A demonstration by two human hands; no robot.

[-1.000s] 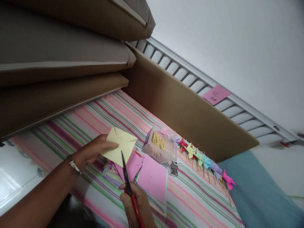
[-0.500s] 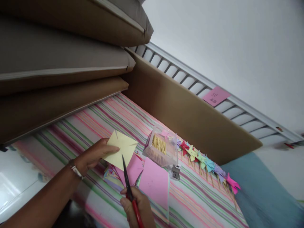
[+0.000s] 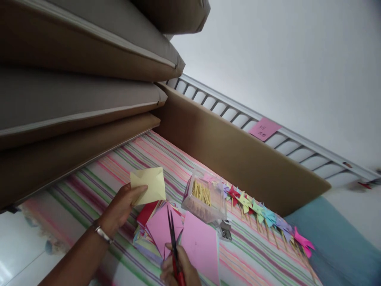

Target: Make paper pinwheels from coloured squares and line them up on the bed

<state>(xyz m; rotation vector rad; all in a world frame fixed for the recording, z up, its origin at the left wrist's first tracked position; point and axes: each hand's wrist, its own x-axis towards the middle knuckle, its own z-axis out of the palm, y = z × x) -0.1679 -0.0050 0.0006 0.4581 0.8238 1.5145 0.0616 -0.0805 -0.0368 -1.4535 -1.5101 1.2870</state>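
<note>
A pale yellow square of paper (image 3: 153, 184) is pinched in my left hand (image 3: 125, 202), thumb on top; slits run in from its corners. My right hand (image 3: 181, 266) grips red-handled scissors (image 3: 173, 238), their dark blades slightly parted and pointing away from me, apart from the yellow paper. Below the blades lies a pink paper square (image 3: 163, 226) on a pile of coloured papers (image 3: 144, 242). Beside it is a larger pink sheet (image 3: 201, 246). A clear plastic box (image 3: 216, 206) holding thin wooden sticks (image 3: 201, 192) stands just beyond the sheet.
Several paper pinwheels on sticks (image 3: 257, 212) lie in a row along the brown board (image 3: 238, 147). A small metal piece (image 3: 225, 230) sits by the box. Stacked cushions (image 3: 74, 99) rise at left. A pink note (image 3: 264, 129) hangs on the rail. Striped cloth (image 3: 98, 190) covers the surface.
The yellow paper has turned in my left hand and moved away from the scissors. The scissor blades have parted slightly. The whole view has shifted, with surroundings appearing lower.
</note>
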